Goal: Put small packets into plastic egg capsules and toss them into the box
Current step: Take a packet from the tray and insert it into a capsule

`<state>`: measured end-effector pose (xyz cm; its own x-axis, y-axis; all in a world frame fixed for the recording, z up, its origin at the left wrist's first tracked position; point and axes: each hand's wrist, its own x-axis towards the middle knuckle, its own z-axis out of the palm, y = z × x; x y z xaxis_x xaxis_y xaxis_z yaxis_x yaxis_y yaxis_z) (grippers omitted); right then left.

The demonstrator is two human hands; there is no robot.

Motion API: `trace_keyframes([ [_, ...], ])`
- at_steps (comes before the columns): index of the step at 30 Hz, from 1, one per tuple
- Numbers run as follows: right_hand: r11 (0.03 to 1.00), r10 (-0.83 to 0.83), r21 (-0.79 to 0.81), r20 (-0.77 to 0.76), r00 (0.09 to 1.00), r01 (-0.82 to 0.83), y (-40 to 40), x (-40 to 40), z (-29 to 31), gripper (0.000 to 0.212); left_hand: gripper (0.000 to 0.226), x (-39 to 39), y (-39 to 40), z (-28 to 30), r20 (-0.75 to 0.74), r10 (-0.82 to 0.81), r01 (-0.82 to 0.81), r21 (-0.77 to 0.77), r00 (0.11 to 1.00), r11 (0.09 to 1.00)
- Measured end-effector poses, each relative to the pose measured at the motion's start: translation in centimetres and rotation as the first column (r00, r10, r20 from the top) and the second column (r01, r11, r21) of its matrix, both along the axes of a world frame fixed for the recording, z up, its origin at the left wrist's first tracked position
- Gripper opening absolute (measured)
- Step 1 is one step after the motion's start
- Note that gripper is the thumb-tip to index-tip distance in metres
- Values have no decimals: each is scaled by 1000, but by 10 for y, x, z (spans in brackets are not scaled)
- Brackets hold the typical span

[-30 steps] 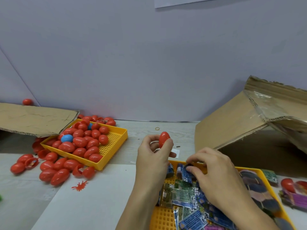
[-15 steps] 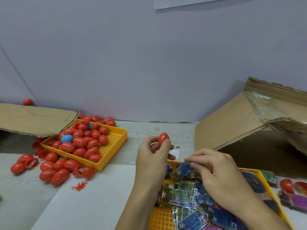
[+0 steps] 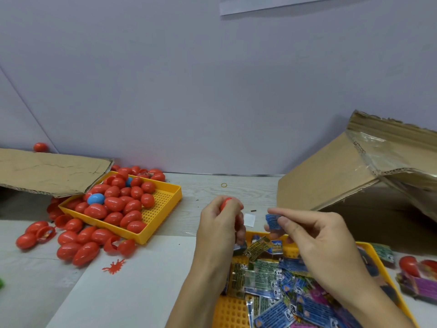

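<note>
A flat cardboard sheet (image 3: 50, 172) lies at the far left. Well to its right — a rubber band (image 3: 224, 185); below it — a red splat-shaped toy (image 3: 114, 267) on white paper (image 3: 123, 290).

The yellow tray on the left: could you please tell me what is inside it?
The yellow tray holds a pile of closed red egg capsules and two blue capsules, with bare perforated floor towards its right end. A cardboard flap covers its far left corner, hiding anything there.

The pale wood-grain table (image 3: 208, 192) carried a yellow tray of red eggs (image 3: 163, 209), loose red eggs (image 3: 78, 245) beside it, a white sheet (image 3: 123, 290), a tray of packets (image 3: 233, 313), a rubber band (image 3: 223, 185) and a tipped cardboard box (image 3: 331, 176)
</note>
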<state>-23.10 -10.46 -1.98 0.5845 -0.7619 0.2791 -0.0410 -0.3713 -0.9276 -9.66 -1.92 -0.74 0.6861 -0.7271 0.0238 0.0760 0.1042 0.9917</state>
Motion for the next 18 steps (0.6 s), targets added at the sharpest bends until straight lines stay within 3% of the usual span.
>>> trace_keyframes([
  [6, 999, 26, 35, 68, 997, -29, 1, 2, 1, 24, 35, -6, 0, 3, 156, -108, 108, 7, 982, 994],
  [10, 998, 49, 23, 92, 995, -52, 1, 1, 2, 28, 11, -5, 1, -1, 262, -94, 67, 109, 960, 992],
  [18, 997, 0, 74, 157, 988, -12, -3, 1, -1, 20, 14, -7, 1, -1, 186, -162, 148, 84, 969, 985],
])
